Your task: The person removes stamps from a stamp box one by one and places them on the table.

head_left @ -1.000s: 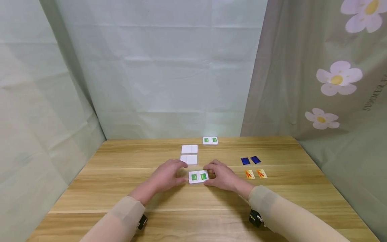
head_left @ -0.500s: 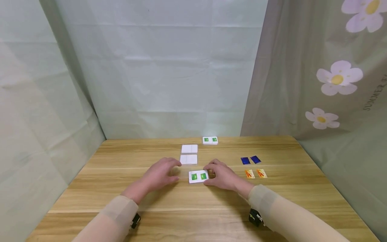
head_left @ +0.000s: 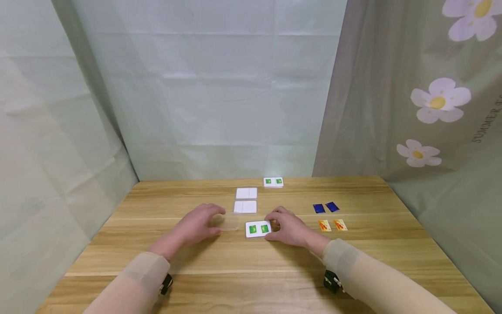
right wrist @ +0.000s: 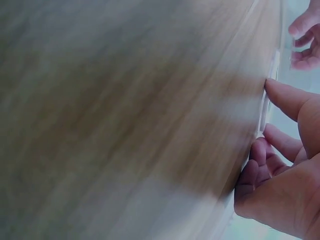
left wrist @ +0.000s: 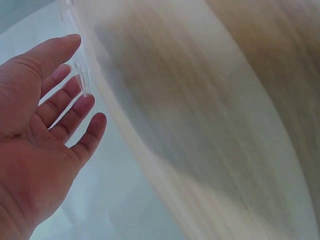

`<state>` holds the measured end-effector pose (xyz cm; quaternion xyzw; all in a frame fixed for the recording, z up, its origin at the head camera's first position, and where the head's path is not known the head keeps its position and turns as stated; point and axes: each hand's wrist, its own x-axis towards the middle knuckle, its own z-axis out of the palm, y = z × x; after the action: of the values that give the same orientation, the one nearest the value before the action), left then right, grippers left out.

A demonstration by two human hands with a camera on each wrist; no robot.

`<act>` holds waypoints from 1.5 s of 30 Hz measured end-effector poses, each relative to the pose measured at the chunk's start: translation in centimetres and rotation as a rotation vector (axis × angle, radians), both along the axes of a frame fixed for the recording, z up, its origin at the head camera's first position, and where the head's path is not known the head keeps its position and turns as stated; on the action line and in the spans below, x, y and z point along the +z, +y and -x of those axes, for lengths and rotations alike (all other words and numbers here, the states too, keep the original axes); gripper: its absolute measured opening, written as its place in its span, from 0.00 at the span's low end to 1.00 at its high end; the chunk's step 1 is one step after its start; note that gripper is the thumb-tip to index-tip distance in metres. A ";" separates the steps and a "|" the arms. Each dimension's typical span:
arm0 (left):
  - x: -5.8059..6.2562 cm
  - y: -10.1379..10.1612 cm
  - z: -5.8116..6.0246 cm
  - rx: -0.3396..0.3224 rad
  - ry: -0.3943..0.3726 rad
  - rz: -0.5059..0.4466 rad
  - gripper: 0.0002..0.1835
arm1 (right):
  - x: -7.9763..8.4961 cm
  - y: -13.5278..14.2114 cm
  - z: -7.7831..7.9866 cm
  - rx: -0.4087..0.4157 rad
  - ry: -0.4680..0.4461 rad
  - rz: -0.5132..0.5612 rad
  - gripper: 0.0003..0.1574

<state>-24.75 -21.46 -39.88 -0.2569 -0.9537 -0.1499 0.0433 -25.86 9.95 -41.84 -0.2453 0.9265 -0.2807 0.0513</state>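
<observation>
My right hand (head_left: 288, 227) grips the right end of a small flat white case (head_left: 251, 234) that shows two green squares; it lies on the table. To its left, my left hand (head_left: 198, 223) holds a thin clear plastic lid (head_left: 232, 227) by its left end, close over the wood. In the left wrist view the lid's clear edge (left wrist: 84, 80) shows at the fingertips, with the thumb across from them. The right wrist view has my right thumb and forefinger at the case's edge, the other fingers curled near the wood.
Two plain white cases (head_left: 246, 193) lie behind the hands, and another case with green squares (head_left: 273, 182) sits at the back edge. To the right are two dark blue cards (head_left: 319, 208) and two orange-and-yellow cards (head_left: 324, 225). Pale curtains (head_left: 219, 100) surround the wooden table (head_left: 251, 283).
My left hand has drawn leftward from the white case, and the clear lid now shows at its fingers, apart from the case. The right hand stays on the case.
</observation>
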 end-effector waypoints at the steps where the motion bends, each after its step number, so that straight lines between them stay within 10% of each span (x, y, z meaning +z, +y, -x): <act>1: -0.1 -0.2 0.1 -0.003 -0.001 0.000 0.28 | 0.0 0.0 0.0 0.000 -0.002 -0.001 0.31; 45: -1.2 0.1 0.1 -0.029 -0.039 -0.125 0.31 | 0.0 0.2 -0.1 0.006 -0.008 0.008 0.31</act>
<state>-24.86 -21.41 -41.07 -0.2644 -0.9394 -0.2149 0.0384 -25.79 10.13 -41.84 -0.2471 0.9244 -0.2852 0.0549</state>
